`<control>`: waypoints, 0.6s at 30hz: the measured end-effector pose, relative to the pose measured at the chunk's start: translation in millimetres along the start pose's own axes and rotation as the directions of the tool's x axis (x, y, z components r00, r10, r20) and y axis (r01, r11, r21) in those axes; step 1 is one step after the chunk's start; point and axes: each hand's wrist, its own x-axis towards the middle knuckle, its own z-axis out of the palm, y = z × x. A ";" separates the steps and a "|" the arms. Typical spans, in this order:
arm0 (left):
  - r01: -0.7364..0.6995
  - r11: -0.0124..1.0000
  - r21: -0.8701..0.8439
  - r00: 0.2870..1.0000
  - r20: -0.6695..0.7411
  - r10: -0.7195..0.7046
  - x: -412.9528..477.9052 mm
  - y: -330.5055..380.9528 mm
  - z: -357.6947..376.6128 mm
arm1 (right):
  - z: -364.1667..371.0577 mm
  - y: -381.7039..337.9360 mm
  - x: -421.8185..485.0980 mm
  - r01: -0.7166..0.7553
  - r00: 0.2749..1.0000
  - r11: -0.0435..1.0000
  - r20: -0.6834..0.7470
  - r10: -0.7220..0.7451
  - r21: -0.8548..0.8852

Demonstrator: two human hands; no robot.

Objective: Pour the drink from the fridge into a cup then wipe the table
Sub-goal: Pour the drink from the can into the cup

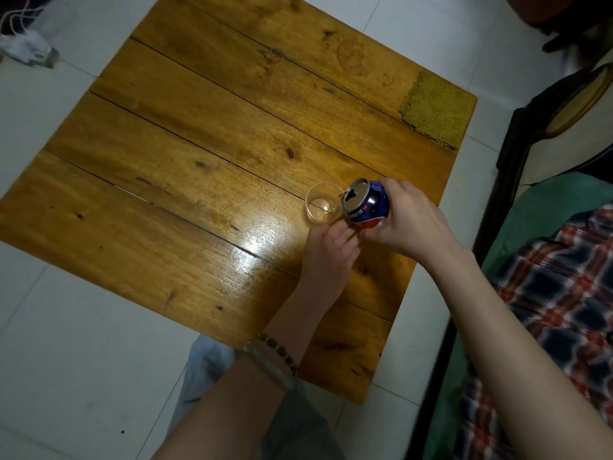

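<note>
Right hand (408, 220) is wrapped round the blue can (368, 207), tipped over the clear cup (323, 207) by the desk (199, 144) right edge — left hand (328, 254) pinches the cup's base.

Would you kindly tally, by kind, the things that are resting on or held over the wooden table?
Cups: 1, the clear cup, held by the left hand
Cans: 1, the blue can, gripped by the right hand
Cloths: 1, the green cloth
Total: 3
</note>
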 end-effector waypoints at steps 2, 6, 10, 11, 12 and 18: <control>-0.020 0.999 0.049 1.000 0.020 0.019 2.5 -1.5 -1.3 | -1.1 -1.0 0.0 0.002 1.000 1.000 -0.004 -0.002 0.003; -0.031 0.999 0.016 0.999 0.034 0.030 -0.2 0.9 2.2 | -3.6 -1.9 0.8 0.003 1.000 1.000 -0.005 -0.003 -0.001; 0.005 1.000 0.007 1.000 -0.029 -0.004 -3.1 3.1 4.7 | -5.8 -3.3 1.0 0.002 1.000 1.000 0.006 -0.002 -0.009; 0.013 1.000 -0.006 0.999 -0.038 -0.013 -2.6 3.5 5.0 | -6.1 -3.8 0.9 0.001 1.000 1.000 0.008 -0.001 -0.011; 0.025 0.999 -0.027 0.999 -0.048 -0.026 -2.1 2.9 4.8 | -6.7 -4.2 0.8 0.001 1.000 1.000 0.009 -0.001 -0.011; 0.030 0.997 -0.077 0.997 -0.065 -0.035 1.2 0.7 2.2 | -9.4 -6.0 1.0 0.005 1.000 1.000 0.013 -0.005 -0.015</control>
